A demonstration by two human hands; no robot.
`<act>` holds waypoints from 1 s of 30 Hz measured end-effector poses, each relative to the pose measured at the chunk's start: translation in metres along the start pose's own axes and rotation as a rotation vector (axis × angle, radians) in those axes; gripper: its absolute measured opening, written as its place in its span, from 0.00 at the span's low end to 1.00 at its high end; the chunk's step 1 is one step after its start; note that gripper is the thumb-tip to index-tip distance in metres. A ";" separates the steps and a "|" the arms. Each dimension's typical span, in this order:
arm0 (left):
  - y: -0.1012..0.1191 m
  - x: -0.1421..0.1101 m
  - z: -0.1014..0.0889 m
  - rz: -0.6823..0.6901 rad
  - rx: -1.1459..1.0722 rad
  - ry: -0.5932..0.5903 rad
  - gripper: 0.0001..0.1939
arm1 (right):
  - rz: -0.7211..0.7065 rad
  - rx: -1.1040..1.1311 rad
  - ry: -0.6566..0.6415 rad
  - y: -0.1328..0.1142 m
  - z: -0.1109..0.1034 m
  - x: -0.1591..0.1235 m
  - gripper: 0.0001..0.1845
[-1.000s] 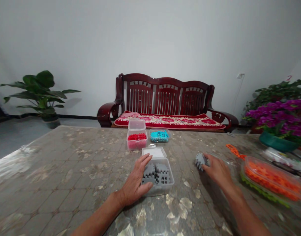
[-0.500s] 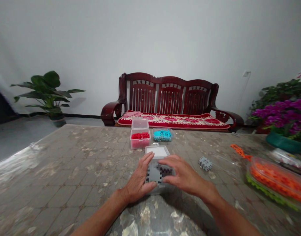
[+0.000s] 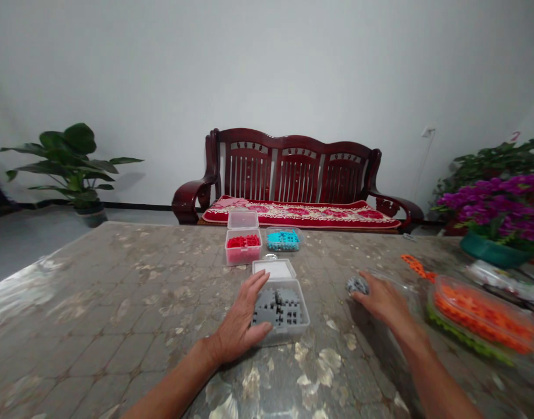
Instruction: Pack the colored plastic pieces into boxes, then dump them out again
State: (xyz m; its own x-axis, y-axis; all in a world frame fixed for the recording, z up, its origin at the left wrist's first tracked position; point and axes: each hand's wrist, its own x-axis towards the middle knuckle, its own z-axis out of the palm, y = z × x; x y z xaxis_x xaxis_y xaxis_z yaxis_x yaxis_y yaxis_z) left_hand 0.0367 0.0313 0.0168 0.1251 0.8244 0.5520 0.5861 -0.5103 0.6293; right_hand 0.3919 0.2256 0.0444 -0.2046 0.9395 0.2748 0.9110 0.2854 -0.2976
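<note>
Right hand [image 3: 380, 301] away from the clear plastic box [image 3: 302, 319] and out to the right, forearm angled inward, fingers curled down over a small grey interlocking piece [image 3: 356, 285] on the marbled tabletop [image 3: 118, 279], touching it, any firm closure impossible to tell; left hand [image 3: 239, 317] spread against the box's left end, fingers and thumb apart, beside grey interlocking blocks [image 3: 278, 308] inside, clamped or merely resting unclear, a lid [image 3: 274, 269] just beyond the box

right hand [image 3: 383, 301] | moved off clear box [image 3: 293, 333] | now touching loose grey blocks [image 3: 356, 285]
</note>
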 end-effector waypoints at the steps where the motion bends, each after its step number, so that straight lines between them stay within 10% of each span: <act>1: 0.000 0.000 0.000 0.001 0.002 0.002 0.41 | 0.023 -0.045 -0.005 0.003 0.002 -0.002 0.32; 18: 0.001 -0.001 -0.001 -0.031 0.009 -0.023 0.39 | 0.021 -0.187 -0.024 0.000 -0.002 -0.008 0.27; 30: 0.001 -0.001 0.000 -0.018 -0.005 -0.004 0.41 | -0.536 0.374 -0.091 -0.134 -0.042 -0.050 0.36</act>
State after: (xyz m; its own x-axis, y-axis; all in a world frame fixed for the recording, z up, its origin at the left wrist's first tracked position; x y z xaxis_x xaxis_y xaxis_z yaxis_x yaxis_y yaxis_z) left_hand 0.0370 0.0301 0.0173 0.1179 0.8344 0.5383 0.5841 -0.4967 0.6420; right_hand 0.2951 0.1324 0.1091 -0.6397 0.6564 0.4000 0.4921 0.7495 -0.4429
